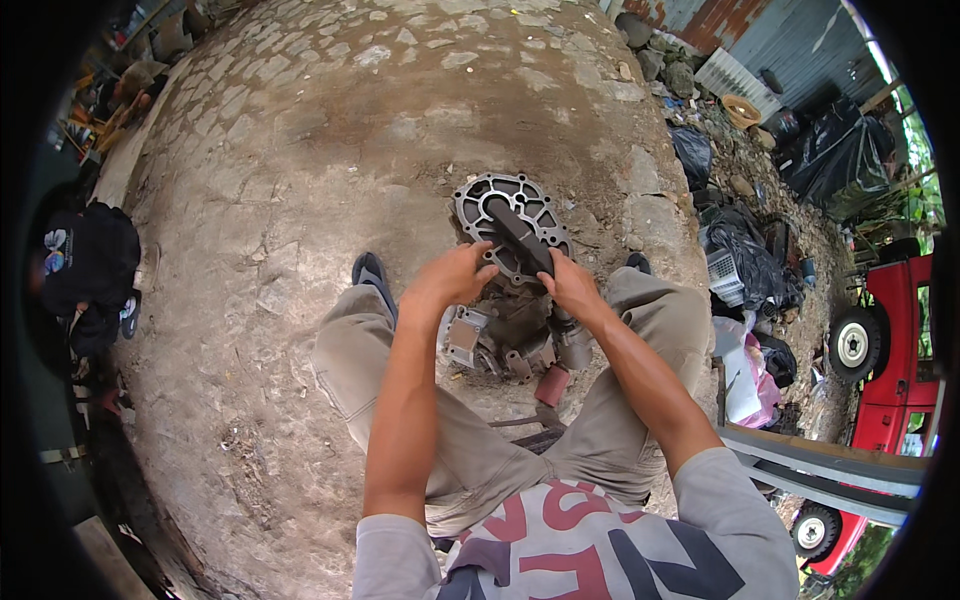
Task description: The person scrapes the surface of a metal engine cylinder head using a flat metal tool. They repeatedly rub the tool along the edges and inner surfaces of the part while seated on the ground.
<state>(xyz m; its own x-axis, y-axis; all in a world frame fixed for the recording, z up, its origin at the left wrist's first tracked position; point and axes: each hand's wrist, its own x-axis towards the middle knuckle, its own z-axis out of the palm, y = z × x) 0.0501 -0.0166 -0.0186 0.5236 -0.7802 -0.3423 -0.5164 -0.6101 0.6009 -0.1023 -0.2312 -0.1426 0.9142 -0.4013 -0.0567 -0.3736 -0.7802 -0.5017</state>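
Observation:
On the ground between my legs stands a greasy metal machine assembly (505, 345), topped by a round grey ribbed casing plate (482, 190) with bolt holes round its rim. A long dark bar-shaped part (518, 232), rounded at its far end, lies slanted across the plate. My right hand (575, 286) grips the near end of this part, thumb on one side and fingers on the other. My left hand (452, 274) is at the plate's left edge, its index finger and thumb apart. What lies under its palm is hidden.
A red cylinder (552, 385) stands close to the assembly. Rubble and black plastic bags (745, 255) line the right side, with a red vehicle (890, 345) beyond. At the left, a person in dark clothes (95, 260) is near the wall. The ground (270, 250) is rough stone and dirt.

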